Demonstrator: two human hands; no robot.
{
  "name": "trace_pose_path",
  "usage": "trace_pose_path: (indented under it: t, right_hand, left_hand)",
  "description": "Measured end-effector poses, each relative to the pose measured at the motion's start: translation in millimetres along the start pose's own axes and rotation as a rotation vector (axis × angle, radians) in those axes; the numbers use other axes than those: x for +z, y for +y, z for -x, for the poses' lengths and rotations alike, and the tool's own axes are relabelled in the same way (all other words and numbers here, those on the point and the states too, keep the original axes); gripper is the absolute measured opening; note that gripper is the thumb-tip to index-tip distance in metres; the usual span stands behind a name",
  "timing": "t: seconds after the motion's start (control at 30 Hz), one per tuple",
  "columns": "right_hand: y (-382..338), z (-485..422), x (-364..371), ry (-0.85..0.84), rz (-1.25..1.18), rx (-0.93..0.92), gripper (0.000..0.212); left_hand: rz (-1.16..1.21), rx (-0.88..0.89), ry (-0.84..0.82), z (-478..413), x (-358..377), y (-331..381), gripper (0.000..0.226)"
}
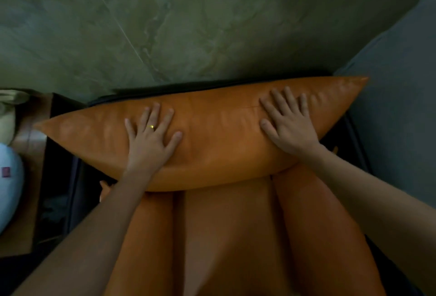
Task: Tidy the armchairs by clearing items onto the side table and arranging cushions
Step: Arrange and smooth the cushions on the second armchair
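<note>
Both hands lie flat with fingers spread on the orange cushion (212, 135), gripping nothing: the left hand (151, 141), a gold ring (151, 127) on one finger, presses left of its middle, and the right hand (289, 123) presses toward its right end. That cushion rests across the top of the orange armchair (226, 236), against the green wall (188, 24). A wooden side table (28, 144) stands to the left.
</note>
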State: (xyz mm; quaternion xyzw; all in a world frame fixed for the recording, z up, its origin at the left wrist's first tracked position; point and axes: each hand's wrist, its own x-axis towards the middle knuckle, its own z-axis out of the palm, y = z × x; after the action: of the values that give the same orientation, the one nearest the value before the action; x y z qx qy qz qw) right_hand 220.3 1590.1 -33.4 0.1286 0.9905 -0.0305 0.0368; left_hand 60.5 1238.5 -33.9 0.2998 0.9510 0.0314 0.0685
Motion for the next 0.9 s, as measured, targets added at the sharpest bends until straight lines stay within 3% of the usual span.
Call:
trace_pose_path:
  t: [0.13,0.23,0.43,0.53,0.63,0.73,0.9]
  right_hand:
    - [21,6,14,0.043,0.017,0.011,0.062]
    - [29,22,13,0.055,-0.013,0.134,0.061]
    - [-8,54,-2,-0.043,-0.224,0.43,0.066]
    - [-28,75,3,-0.045,-0.319,0.468,0.068]
    - [-46,106,15,-0.026,-0.583,0.467,0.064]
    - [-56,144,25,0.043,-0.852,0.487,0.059]
    - [-53,215,42,0.133,-0.845,0.682,0.055]
  left_hand:
    - [-0.062,0.047,-0.027,17,-1,-68,0.068]
    - [-0.082,-0.034,-0.07,34,-16,-101,0.07]
    - [-0.024,-0.254,-0.24,13,-31,-78,0.072]
    - [0.065,-0.298,-0.227,-4,-38,-58,0.075]
    - [0.225,-0.117,-0.125,1,-36,-13,0.07]
    - [0.562,0.041,-0.097,29,-20,58,0.054]
    - [0.723,0.389,-0.26,59,30,172,0.054]
